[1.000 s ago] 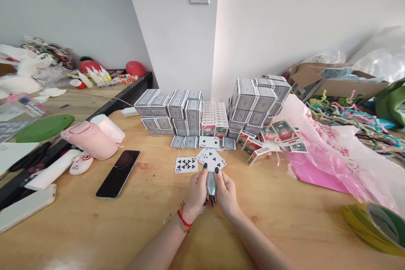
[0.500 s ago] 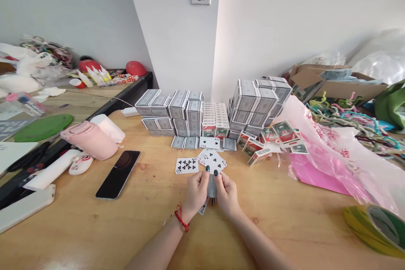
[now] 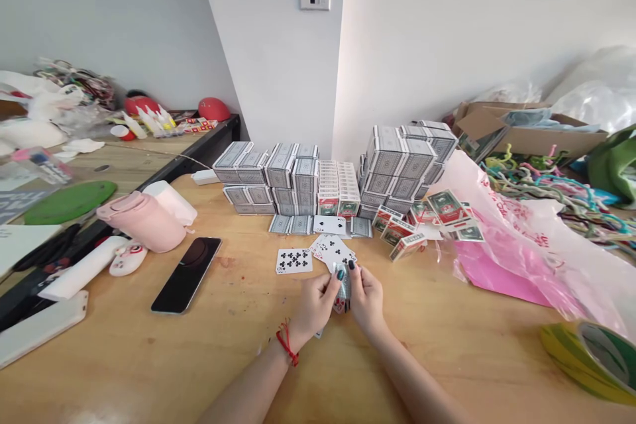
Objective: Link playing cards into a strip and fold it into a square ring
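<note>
Playing cards (image 3: 343, 286), blue-grey backs up, are pinched between my left hand (image 3: 317, 301) and my right hand (image 3: 366, 298), thumbs on top. A bit of a red-printed face shows beneath them; how many cards there are I cannot tell. Just beyond my fingers lies a loose fan of face-up cards (image 3: 334, 250). To its left rests a nine of clubs (image 3: 294, 261). Farther back, a two of spades (image 3: 329, 225) lies across a row of face-down cards (image 3: 301, 224). Another card is mostly hidden under my left wrist.
Stacked card decks (image 3: 293, 175) stand at the back, with a taller pile (image 3: 397, 165) right of the red card boxes (image 3: 348, 202). A phone (image 3: 186, 275) and a pink holder (image 3: 144, 220) lie left. Pink plastic (image 3: 501, 271) and yellow tape (image 3: 561, 354) are on the right.
Both hands have shifted slightly right with the cards. The held cards have tilted, catching light, and a red-printed face now shows below. The card under my left wrist is more covered.
</note>
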